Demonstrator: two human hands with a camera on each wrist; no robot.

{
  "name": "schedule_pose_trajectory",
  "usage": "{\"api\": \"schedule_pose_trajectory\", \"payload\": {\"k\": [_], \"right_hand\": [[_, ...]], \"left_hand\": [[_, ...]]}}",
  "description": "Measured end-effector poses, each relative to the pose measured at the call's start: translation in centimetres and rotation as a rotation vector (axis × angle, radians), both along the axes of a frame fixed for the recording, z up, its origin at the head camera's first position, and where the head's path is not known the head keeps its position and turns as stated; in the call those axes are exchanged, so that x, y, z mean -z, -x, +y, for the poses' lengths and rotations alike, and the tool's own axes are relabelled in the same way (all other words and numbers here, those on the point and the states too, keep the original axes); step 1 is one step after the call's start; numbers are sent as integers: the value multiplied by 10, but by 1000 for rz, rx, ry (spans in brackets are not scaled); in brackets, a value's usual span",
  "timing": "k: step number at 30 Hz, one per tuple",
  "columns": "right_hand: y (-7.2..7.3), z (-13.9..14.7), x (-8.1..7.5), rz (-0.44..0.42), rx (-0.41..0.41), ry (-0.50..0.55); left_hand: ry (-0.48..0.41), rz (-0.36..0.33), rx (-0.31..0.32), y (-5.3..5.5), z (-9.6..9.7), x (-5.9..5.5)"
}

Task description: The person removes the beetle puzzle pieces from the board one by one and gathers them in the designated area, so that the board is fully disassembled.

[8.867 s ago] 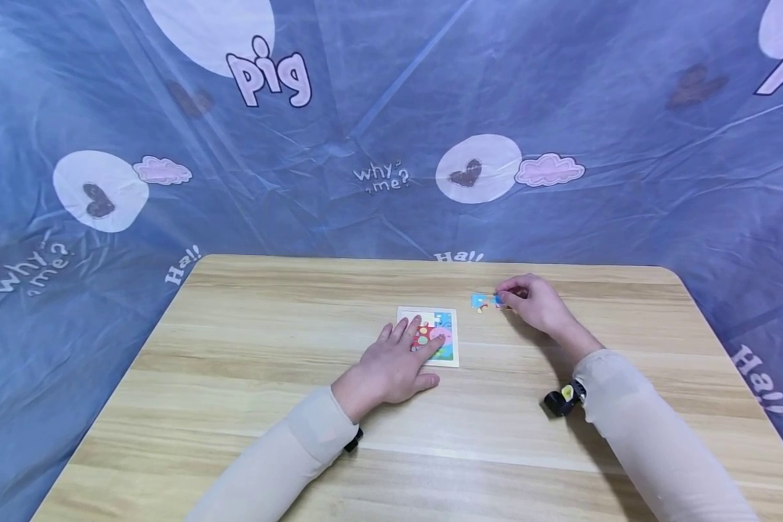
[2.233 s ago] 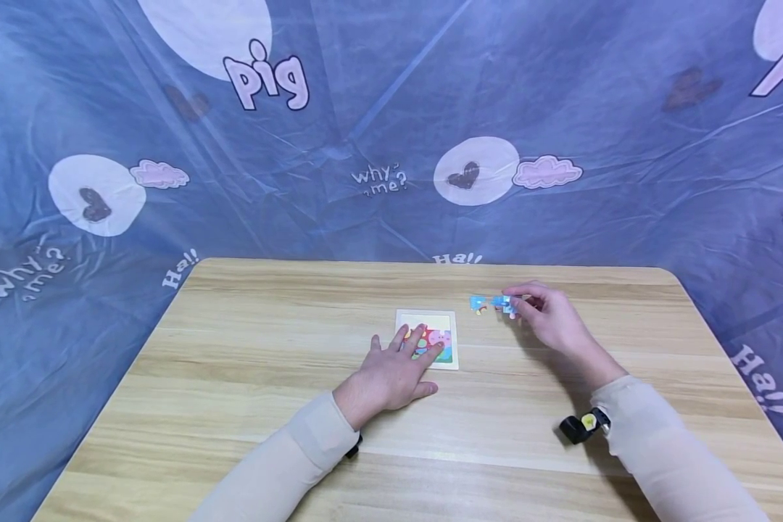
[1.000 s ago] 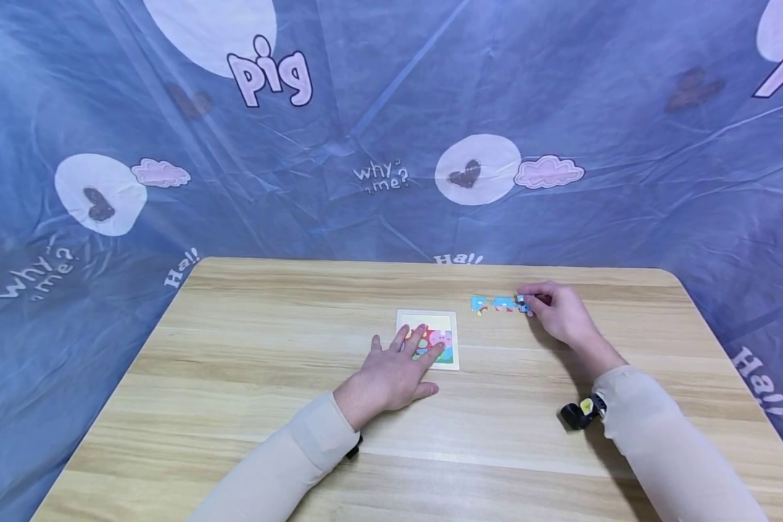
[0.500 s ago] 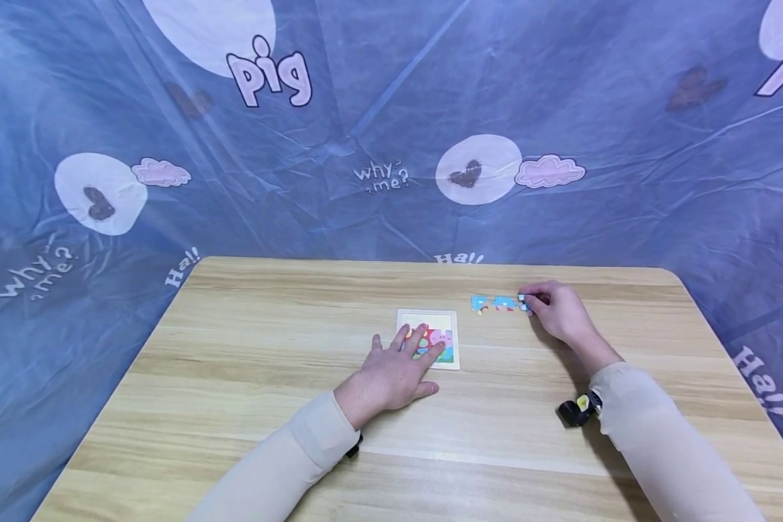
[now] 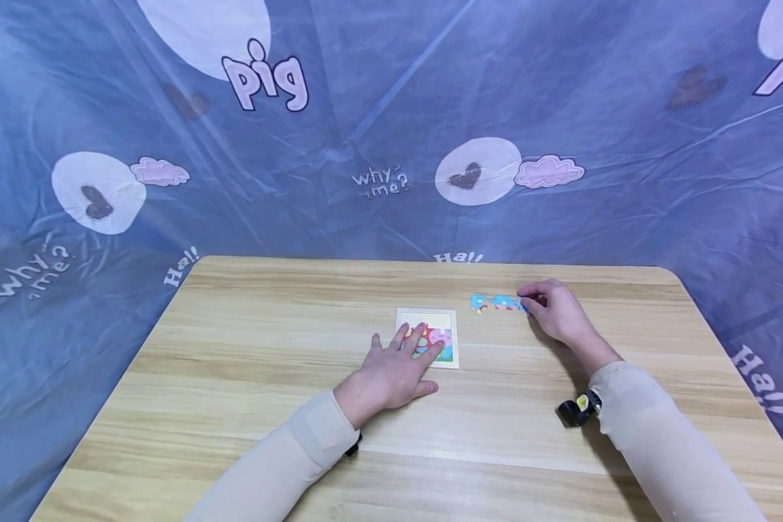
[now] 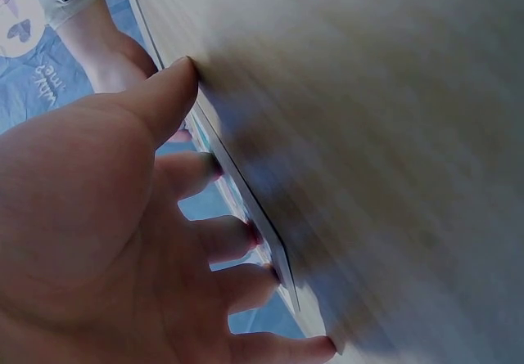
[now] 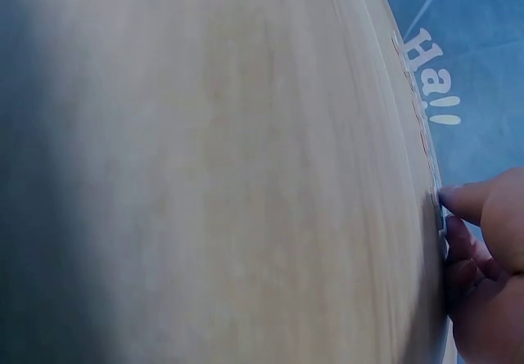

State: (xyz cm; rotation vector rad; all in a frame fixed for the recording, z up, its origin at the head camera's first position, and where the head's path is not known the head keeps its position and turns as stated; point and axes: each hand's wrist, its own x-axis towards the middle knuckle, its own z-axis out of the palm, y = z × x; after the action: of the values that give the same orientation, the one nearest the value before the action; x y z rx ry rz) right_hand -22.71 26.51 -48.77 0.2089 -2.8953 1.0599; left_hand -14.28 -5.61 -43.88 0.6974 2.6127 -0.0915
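Pinched lightly, thumb against bent fingers, right grip (image 5: 557, 310) has hold of the end puzzle piece (image 5: 523, 304), which lies at its fingertips, partly covered by them. Just left of that grip, the middle puzzle piece (image 5: 504, 300), mostly light blue with some red along its near side, lies close beside the end one; farther left comes the far puzzle piece (image 5: 478, 299), blue too. All three make a row on the wooden counter (image 5: 261, 326).

Nearer to me and well left of the right grip lies the puzzle tray (image 5: 437, 320), a pale-rimmed square. Over it I spread my left grip (image 5: 393, 371), fingers nearly straight and apart, curled round nothing. Three fingertips rest on the tray, while the thumb and little finger touch the counter outside it. Around those fingertips show red with coloured dots, a pink face and green; just beyond them runs a bare cream strip. Beyond both grips hangs a blue backdrop (image 5: 365, 94), printed with "pig" and "why me?".
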Motion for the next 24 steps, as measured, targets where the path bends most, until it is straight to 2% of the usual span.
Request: {"api": "schedule_pose_trajectory", "payload": {"k": [16,24], "right_hand": [[-4,-1,-1,-11,-9,-11],[-8,0,-1,-45,7,26]], "left_hand": [[-15,2,11,-3,-3,1],[-42,0,8,-7,-6,0]]}}
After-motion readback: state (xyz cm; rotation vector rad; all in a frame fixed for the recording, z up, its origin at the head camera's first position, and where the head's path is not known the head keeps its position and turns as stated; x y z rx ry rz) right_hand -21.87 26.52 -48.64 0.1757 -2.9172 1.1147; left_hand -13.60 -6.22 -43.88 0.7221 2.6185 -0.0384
